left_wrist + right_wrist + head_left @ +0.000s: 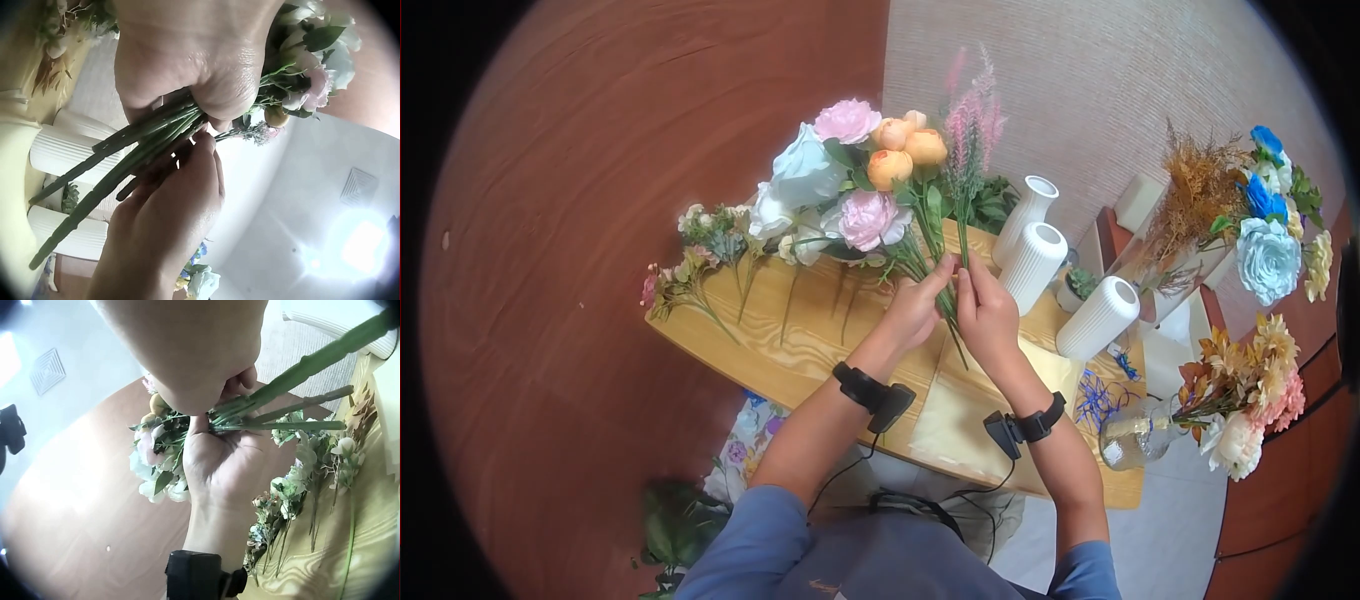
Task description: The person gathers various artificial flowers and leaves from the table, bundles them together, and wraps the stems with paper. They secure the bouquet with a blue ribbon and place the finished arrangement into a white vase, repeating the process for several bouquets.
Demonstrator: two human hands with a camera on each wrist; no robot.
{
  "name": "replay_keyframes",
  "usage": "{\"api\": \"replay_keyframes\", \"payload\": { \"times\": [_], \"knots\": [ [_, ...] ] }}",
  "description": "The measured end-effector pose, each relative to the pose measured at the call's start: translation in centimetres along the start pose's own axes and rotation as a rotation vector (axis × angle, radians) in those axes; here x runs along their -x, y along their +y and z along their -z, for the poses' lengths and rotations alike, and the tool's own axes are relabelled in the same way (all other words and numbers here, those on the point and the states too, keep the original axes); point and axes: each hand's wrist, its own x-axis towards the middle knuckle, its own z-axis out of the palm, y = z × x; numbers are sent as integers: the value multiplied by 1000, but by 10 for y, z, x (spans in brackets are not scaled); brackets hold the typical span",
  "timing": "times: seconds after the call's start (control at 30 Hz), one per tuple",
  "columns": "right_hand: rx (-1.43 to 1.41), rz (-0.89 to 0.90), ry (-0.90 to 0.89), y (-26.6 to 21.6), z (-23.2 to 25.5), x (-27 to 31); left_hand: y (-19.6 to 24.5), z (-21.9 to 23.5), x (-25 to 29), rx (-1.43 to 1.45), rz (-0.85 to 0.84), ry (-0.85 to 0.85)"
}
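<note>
My left hand (913, 312) grips a bunch of artificial flowers by its green stems (134, 147). The bunch has pink peonies (870, 218), orange round blooms (925, 147) and large pale blue-white blooms (808, 165), fanned above the hand and to its left. Close beside it, my right hand (988, 318) pinches the thin stems of pink feathery flower sprigs (972, 130), which stand upright at the bunch's right edge. Both hands meet at the stems, thumbs near each other. Cut stem ends (312, 425) stick out below the hands.
Three white ribbed vases (1033, 262) stand on the wooden table (800, 300), right of the hands. More flower sprigs (700, 265) lie along its left edge. Wrapping paper (960, 420) and blue ribbon (1100, 398) lie in front. A glass vase (1135, 435) with flowers is at right.
</note>
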Motion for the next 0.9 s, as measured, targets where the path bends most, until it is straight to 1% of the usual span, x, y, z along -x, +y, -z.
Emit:
{"api": "replay_keyframes", "payload": {
  "times": [0.13,0.27,0.33,0.37,0.43,0.53,0.67,0.73,0.77,0.83,0.87,0.9],
  "knots": [
    [93,61,-37,7,0,2,2,2,1,-25,26,26],
    [152,42,-116,7,5,4,-6,16,-8,-58,34,16],
    [154,60,-140,7,6,4,-8,17,-10,-120,-15,59],
    [154,54,-144,7,6,5,-10,18,-11,-118,-8,63],
    [171,30,-191,9,4,7,-6,12,-6,-86,-9,-34],
    [186,0,-256,2,7,7,-1,1,2,-58,-11,-59],
    [171,35,-275,2,9,7,0,-3,4,-20,62,-48],
    [182,38,-317,-1,11,6,-3,-3,2,-41,17,-31],
    [184,33,-321,1,11,7,-4,-2,1,-38,22,-29],
    [92,54,-327,9,8,10,-5,1,1,-84,27,9],
    [94,52,-330,15,7,11,-5,3,0,-80,29,10],
    [-45,98,-274,18,6,12,-5,7,-1,-90,25,38]
  ]
}}
